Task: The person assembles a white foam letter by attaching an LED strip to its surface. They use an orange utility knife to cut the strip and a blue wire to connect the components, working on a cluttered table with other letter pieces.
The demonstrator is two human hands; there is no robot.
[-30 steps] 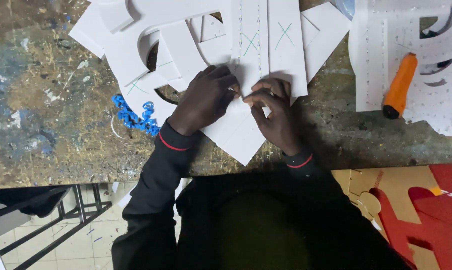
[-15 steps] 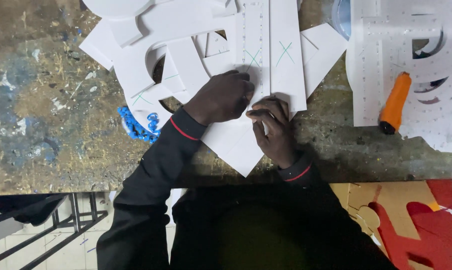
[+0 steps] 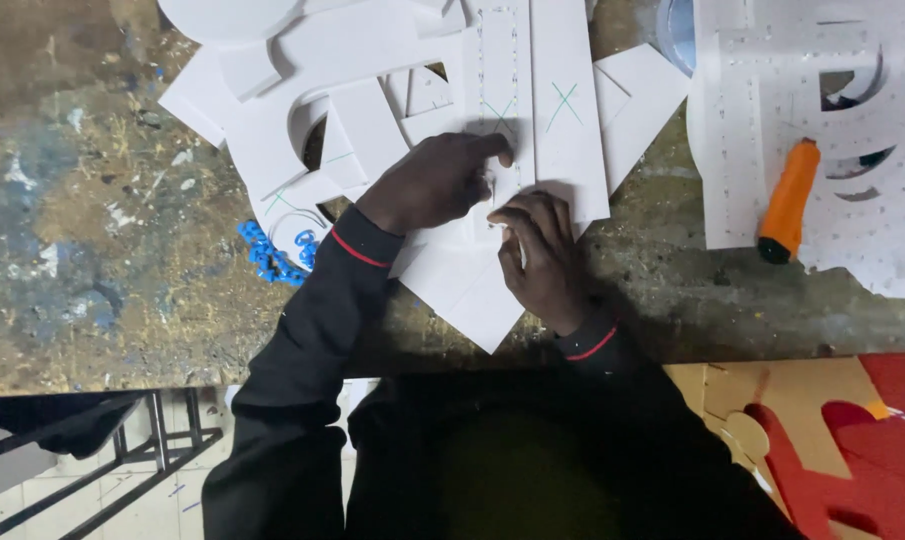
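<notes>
My left hand (image 3: 434,183) and right hand (image 3: 540,255) press flat on white strip (image 3: 500,90), grasping nothing; orange knife (image 3: 788,200) apart.

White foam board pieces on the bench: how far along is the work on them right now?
Done: many white cut-outs lie piled on the workbench, and two long strips carry green crosses. In hand: the left hand presses the strip, the right hand meets it at the lower edge; what the fingers pinch is too small to tell. Untouched: the orange-handled knife on the perforated sheet, and the blue chain.
</notes>
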